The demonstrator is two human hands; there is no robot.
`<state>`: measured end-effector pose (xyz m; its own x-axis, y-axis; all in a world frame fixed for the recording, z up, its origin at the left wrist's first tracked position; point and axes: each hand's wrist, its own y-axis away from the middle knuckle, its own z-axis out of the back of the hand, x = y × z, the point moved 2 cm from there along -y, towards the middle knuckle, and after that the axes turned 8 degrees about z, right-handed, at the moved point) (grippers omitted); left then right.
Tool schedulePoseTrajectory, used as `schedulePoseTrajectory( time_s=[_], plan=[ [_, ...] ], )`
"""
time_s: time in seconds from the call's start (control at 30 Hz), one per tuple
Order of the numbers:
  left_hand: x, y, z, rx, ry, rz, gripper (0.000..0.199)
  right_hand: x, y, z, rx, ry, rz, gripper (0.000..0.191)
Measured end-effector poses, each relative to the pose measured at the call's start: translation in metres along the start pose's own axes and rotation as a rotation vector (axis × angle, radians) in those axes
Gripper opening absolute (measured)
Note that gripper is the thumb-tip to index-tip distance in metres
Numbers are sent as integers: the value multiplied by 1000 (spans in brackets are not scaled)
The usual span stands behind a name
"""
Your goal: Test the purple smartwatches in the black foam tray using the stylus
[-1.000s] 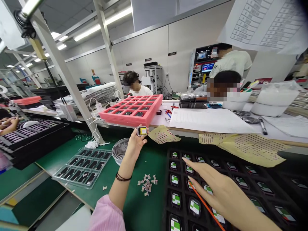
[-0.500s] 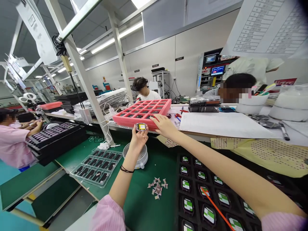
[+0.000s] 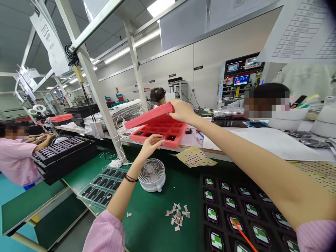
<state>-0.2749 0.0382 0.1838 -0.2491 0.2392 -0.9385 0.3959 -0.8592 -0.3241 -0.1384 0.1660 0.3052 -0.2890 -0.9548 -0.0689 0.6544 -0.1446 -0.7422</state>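
Note:
My right hand [image 3: 181, 111] is closed on the near right corner of a red foam tray [image 3: 149, 116], which is raised and tilted. Below it lies a second red foam tray [image 3: 180, 138], with dark pieces in some of its square compartments. At the front edge of this lower tray is my left hand [image 3: 152, 145], palm down with fingers pinched. Only a small dark edge of the watch module [image 3: 164, 138] shows at its fingertips; the fingers hide the rest.
A white fan [image 3: 151, 175] stands on the green bench, beside a clear blister tray [image 3: 101, 187] of dark parts. Small pinkish tabs [image 3: 178, 217] lie in a pile. At right, a black tray [image 3: 217, 206] holds several watch faces. Co-workers sit at left and opposite.
My right hand has lifted the upper red tray, uncovering the lower one. My left hand has turned palm down and moved to the lower tray. The view has shifted slightly.

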Motion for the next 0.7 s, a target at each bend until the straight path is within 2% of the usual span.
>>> schedulePoseTrajectory(
  time_s=[0.17, 0.23, 0.33, 0.43, 0.6, 0.7],
  plan=[
    [0, -41, -19, -11, -454, -285, 35, -1, -3, 2, -22, -31, -49, 36],
    [1, -62, -30, 13, -571, -313, 33, 0, -2, 1, -21, -27, -48, 36],
    [8, -88, -41, 113, -619, -262, 26, 0, 0, 0, -19, -14, -32, 37],
    [18, -103, -43, 250, -669, -172, 25, -1, 2, -2, -21, -14, -19, 37],
    [24, -112, -34, 360, -746, -72, 48, 1, 3, -6, -8, -33, -16, 36],
    [20, -115, -36, 401, -784, -45, 54, 4, 5, -7, 3, -36, -19, 37]
  ],
)
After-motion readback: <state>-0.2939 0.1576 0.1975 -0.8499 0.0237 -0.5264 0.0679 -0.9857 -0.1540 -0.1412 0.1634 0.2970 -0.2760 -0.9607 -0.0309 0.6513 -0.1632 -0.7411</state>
